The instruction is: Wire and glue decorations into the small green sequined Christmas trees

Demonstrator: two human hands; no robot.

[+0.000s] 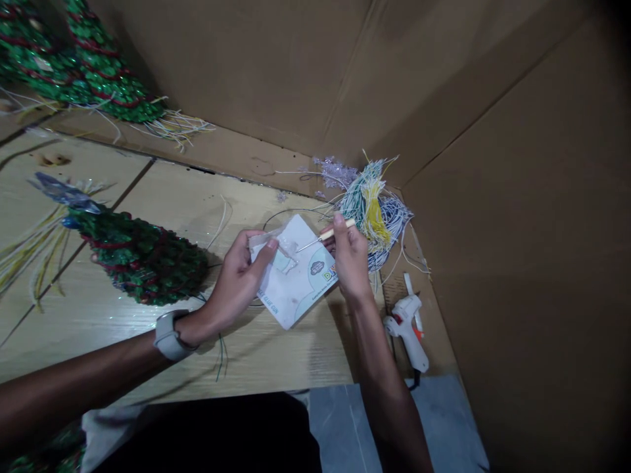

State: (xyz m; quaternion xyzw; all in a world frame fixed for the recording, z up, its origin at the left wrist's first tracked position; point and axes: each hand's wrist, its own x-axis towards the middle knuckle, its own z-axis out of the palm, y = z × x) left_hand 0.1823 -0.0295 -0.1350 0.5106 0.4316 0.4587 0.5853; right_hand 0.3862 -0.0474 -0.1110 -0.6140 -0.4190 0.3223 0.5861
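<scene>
Two bare hands close together, holding a printed white card (296,286) just above a wood-grain tabletop (276,351), "GLUE GUN" lettered along one edge of the card. Left hand (236,282) clamped on the card's edge, thumb pressing a scrap of clear plastic (279,248) onto the printed face, fingers curled out of sight behind. Right hand (351,259) pinching a wooden-handled awl (338,230) between thumb and fingers, its thin steel tip at or just beside the plastic; exact contact too small to tell.

Just past the right hand, a loose bundle of green, yellow, white and blue wire stems (372,210), with a lilac sequin spray (335,174) at its far side. Thin dark wire (290,211) arcing behind the card. Left of the left hand, a green-and-red sequined cone (142,256) on the tabletop, with another (83,72) farther off at the upper left. Pale grey watch (169,335) on the left wrist. White hot glue gun (408,332) beside the right forearm. Brown cardboard wall (517,197) rising along the table's far and right sides.
</scene>
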